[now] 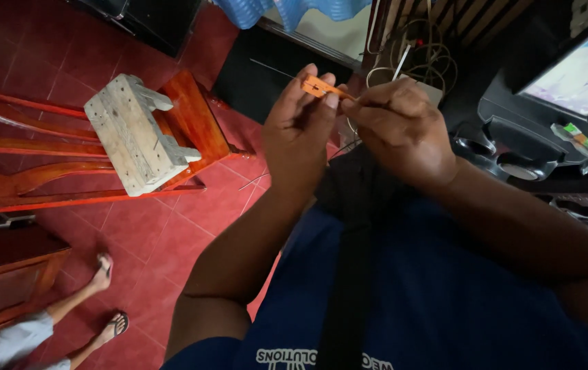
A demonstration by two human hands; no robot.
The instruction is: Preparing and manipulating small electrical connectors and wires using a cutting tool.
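Left hand: your left hand (298, 127) is raised in front of your chest, its fingers curled in a pinch around a small orange piece (318, 86), thumb on the near side and fingertips on the far side.
Right hand: your right hand (400, 127) sits just beside the left, knuckles up, fingers clenched around something thin; what it grips is mostly hidden under the fingers, so you cannot tell what it is.
Orange piece: flat, small, with dark marks on its face; it pokes out above your left fingertips and its right end runs toward your right fingertips, meeting them or nearly so.
Thin wire: a dark thin wire (273, 68) runs out to the left beyond your left fingertips, and another thin strand hangs below your left wrist.
Beyond the fingers: a tangle of pale cables (423, 58) lies just past your right knuckles, with a blue cloth (287, 10) further off.
Left of the fingers: well apart, a red wooden chair (194, 120) lies tipped on the red tiled floor (170, 240), with a pale wooden block (133, 133) resting on it.
Right of the fingers: a dark device with a screen (582, 75).
Below: another person's sandalled feet (105, 294) stand on the tiles, far from your hands.
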